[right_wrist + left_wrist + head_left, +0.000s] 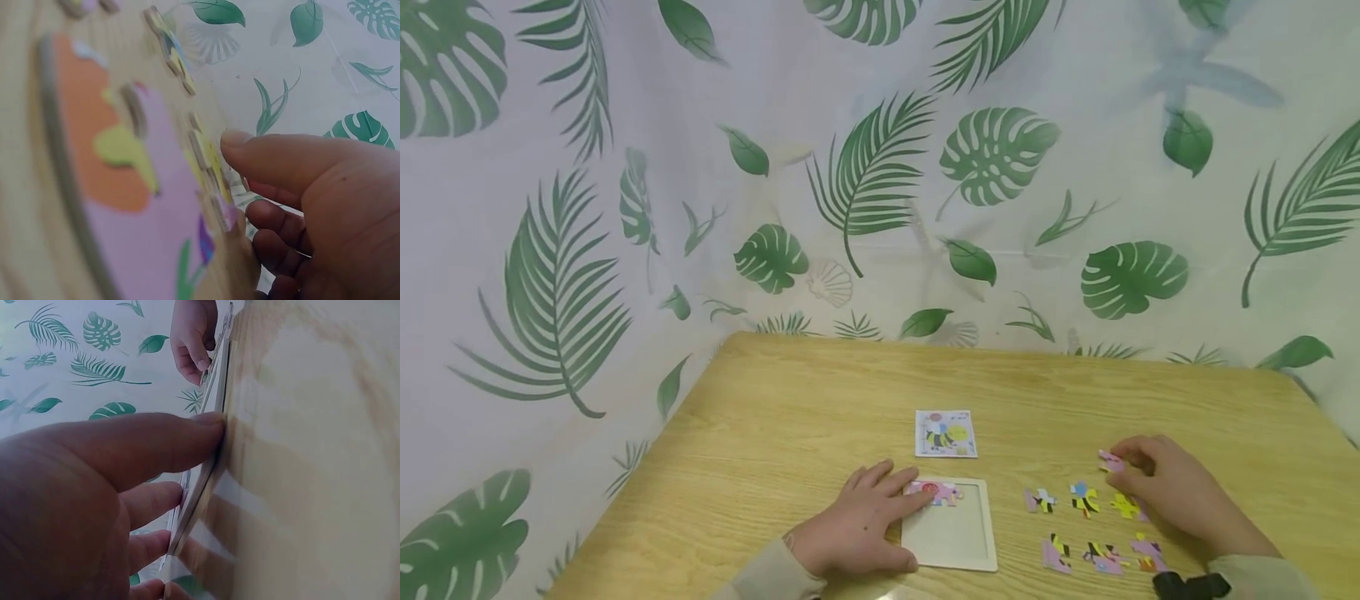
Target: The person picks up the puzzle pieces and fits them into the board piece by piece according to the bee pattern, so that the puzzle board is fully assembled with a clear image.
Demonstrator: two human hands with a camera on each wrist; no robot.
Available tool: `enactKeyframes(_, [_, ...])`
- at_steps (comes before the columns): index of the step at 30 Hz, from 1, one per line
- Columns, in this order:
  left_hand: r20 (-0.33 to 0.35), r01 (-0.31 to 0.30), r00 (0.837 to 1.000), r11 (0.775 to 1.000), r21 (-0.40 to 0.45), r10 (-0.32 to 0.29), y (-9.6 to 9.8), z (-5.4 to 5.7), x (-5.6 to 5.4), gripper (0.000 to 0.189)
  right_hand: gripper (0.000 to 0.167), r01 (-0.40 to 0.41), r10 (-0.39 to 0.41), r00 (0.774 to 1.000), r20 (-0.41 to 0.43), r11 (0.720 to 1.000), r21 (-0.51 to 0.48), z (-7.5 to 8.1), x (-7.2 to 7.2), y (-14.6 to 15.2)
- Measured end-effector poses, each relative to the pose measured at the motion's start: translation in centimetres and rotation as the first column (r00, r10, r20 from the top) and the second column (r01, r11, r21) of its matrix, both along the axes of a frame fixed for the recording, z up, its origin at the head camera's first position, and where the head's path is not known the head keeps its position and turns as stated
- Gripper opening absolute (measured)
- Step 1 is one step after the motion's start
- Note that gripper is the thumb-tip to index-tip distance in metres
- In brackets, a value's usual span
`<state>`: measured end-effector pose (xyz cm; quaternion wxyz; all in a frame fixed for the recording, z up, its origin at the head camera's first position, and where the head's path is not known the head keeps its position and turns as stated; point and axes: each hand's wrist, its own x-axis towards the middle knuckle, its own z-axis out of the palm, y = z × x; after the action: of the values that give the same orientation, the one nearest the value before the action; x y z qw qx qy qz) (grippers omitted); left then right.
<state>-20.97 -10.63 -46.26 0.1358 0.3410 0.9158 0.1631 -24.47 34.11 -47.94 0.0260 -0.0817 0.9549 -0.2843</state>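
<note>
My left hand (867,521) lies spread along the left side of a shallow puzzle tray (987,533), its index finger reaching over joined pink puzzle pieces (951,493) in the top left corner. In the left wrist view, the thumb (169,445) touches the tray's edge. At the right, my right hand (1172,483) pinches a pink puzzle piece (1109,461) between thumb and fingers. Just below it lies a yellow piece (1124,505), partly covered by the hand. The right wrist view shows the curled fingers (275,215), but the held piece is mostly hidden there.
Loose pieces lie in two rows right of the tray, among them a blue-and-yellow one (1083,498) and a striped one (1057,553). A bee picture card (946,434) lies behind the tray. A leaf-print curtain (880,250) borders the wooden table (820,392).
</note>
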Motion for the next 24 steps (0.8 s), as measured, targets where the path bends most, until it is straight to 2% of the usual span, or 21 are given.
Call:
enactKeyframes(8, [-0.005,-0.002,1.000,1.000,0.005,0.002,-0.2,0.1,0.1,0.084,0.058,0.060,-0.059,0.998,0.015,0.998,-0.029,0.3,0.2,-0.5])
enactKeyframes(13, [-0.001,-0.003,1.000,1.000,0.012,0.003,-0.2,0.1,0.1,0.084,0.058,0.065,-0.062,0.997,0.046,0.996,-0.068,1.1,0.4,-1.4])
enactKeyframes(19, [0.013,-0.013,1.000,1.000,0.014,0.013,-0.1,0.2,0.1,0.084,0.046,0.014,-0.016,0.999,-0.040,0.998,-0.056,2.2,1.0,-3.3])
enactKeyframes(24, [0.005,-0.003,1.000,1.000,0.009,0.003,-0.1,0.2,0.1,0.084,0.043,-0.030,0.027,0.992,-0.127,0.999,-0.023,2.3,1.4,-4.4])
